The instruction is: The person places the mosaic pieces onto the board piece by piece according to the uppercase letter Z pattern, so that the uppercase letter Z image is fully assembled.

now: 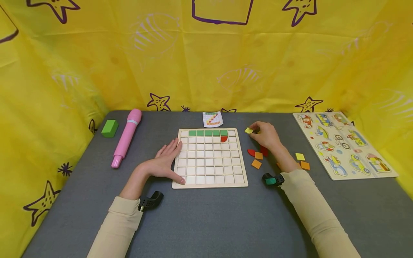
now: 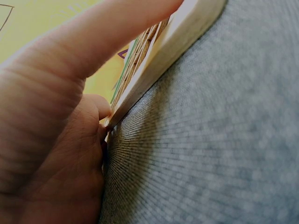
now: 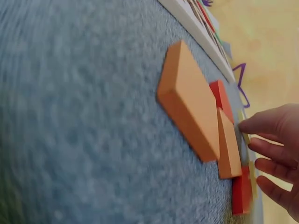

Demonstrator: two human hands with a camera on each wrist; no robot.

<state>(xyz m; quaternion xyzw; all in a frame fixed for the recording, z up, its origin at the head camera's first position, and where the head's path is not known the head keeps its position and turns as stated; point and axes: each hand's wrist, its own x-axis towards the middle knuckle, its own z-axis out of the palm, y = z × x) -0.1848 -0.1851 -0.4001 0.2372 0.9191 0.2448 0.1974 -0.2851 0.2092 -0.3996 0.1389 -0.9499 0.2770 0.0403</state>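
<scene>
My left hand rests against the left edge of a wooden grid board, fingers extended along its side and thumb on its near left corner. In the left wrist view the thumb lies over the board's pale rim. Five green tiles fill part of the board's top row, with a red quarter-round tile below the rightmost one. Right of the board, my right hand pinches a yellow square tile at its fingertips. Another yellow tile lies beneath its fingers.
Orange tiles and red tiles lie below the right hand, a yellow tile farther right. A pattern card sits behind the board. Leftward are a pink toy microphone and green block; far right, a picture puzzle.
</scene>
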